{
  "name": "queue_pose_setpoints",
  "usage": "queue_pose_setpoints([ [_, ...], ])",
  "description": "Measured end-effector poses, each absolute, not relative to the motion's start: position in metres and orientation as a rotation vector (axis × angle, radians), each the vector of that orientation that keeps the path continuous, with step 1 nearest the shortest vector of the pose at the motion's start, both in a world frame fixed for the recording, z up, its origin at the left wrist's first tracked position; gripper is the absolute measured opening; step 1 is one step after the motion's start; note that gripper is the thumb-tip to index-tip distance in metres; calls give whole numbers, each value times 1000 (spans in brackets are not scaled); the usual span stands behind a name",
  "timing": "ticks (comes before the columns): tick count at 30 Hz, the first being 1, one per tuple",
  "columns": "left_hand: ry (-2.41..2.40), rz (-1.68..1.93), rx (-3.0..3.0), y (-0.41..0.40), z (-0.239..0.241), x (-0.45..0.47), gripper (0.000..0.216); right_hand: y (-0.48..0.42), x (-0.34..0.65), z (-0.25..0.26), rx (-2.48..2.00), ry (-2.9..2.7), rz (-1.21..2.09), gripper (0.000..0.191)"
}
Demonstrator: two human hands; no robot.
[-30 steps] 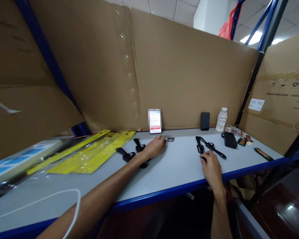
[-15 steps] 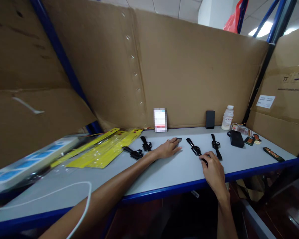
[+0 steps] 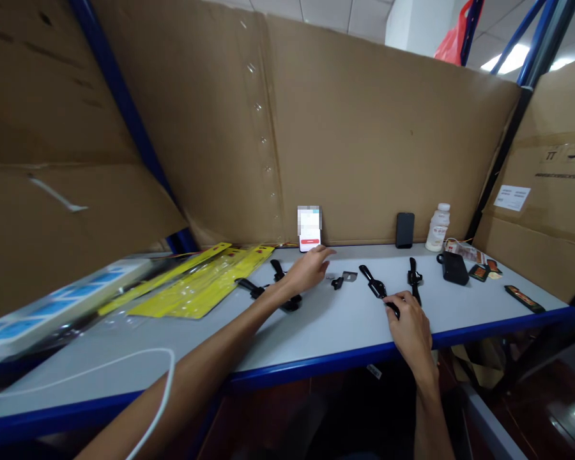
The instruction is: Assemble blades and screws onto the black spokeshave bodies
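Observation:
My left hand hovers above the grey table, fingers stretched toward a lit phone that leans on the cardboard wall. It holds nothing. Just right of it lie a small black piece and a grey tab. My right hand rests near the front edge, its fingers curled on the end of a black strap-like tool. Another black tool lies to its right. Two more black tools lie under my left forearm.
Yellow plastic packages lie at the left. A dark phone, a white bottle, a black pouch and small packets stand at the back right. Cardboard boxes wall the table. A white cable crosses the near left.
My left hand lifted off the grey tab and moved back-left toward the lit phone, uncovering the tab and small black piece. My right hand stayed on the black tool.

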State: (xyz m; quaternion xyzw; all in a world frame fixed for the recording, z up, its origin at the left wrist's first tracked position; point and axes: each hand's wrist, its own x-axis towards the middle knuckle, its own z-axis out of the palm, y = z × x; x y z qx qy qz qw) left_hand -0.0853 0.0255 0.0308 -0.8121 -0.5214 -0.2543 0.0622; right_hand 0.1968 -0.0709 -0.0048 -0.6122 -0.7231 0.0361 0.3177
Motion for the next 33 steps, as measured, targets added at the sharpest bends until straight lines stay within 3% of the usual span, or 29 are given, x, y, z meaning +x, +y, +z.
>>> queue_pose_setpoints([
  [5, -1607, -572, -2496, 22, 30, -87, 31, -71, 196, -5, -1623, -1868, 101, 30],
  [11, -1397, -515, -2605, 22, 13, -75, 37, -72, 195, -4, -1656, -1858, 95, 27],
  [16, -1306, -593, -2717, 27, 3, -71, 46, -72, 194, -3, -1664, -1874, 91, 28],
  [33, -1246, -652, -2871, 15, 13, -60, 46, -73, 193, -1, -1665, -1886, 104, 25],
])
